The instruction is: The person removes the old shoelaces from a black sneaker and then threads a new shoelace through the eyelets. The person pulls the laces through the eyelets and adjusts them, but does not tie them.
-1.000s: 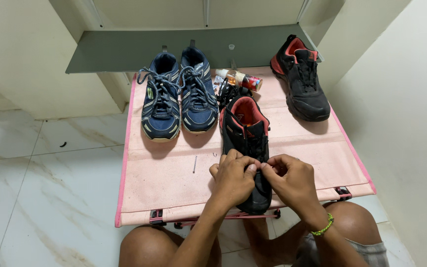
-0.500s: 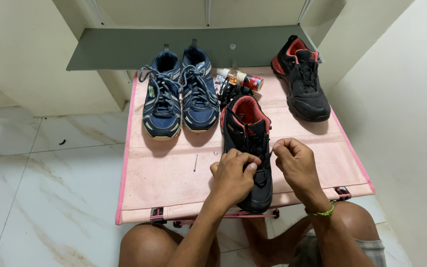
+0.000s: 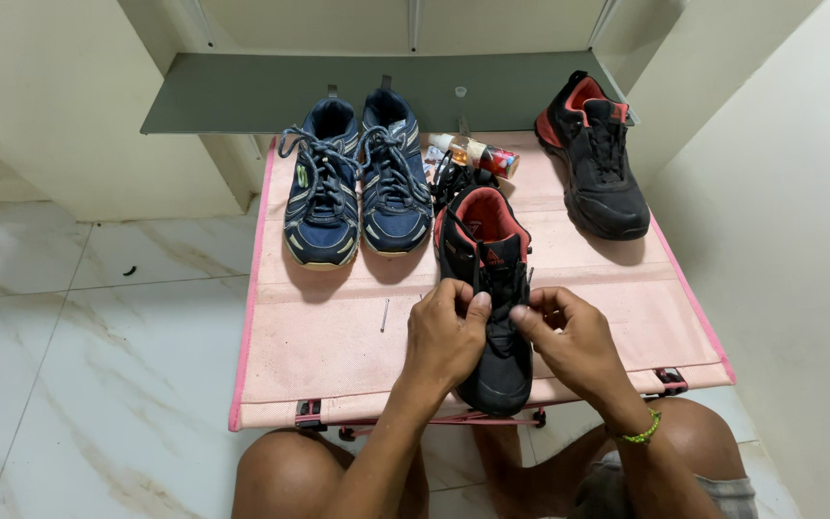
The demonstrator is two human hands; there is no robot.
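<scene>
A black shoe with a red lining (image 3: 488, 259) lies on the pink folding table (image 3: 338, 336), its toe pointing toward me. My left hand (image 3: 446, 338) pinches a black lace over the shoe's tongue. My right hand (image 3: 569, 338) pinches the other lace beside it, and the fingertips of both hands nearly meet above the lacing. A green bead bracelet (image 3: 644, 432) circles my right wrist. The matching black and red shoe (image 3: 596, 159) stands at the table's far right corner.
A pair of dark blue shoes (image 3: 355, 181) sits at the far left of the table. Small bottles (image 3: 477, 154) lie behind the near shoe. A thin nail-like piece (image 3: 385, 314) lies on the table. A grey shelf (image 3: 357, 88) and white walls close in behind and at right.
My right hand has come back down and in toward my left hand after lifting away with the lace. The shoe has stayed in place.
</scene>
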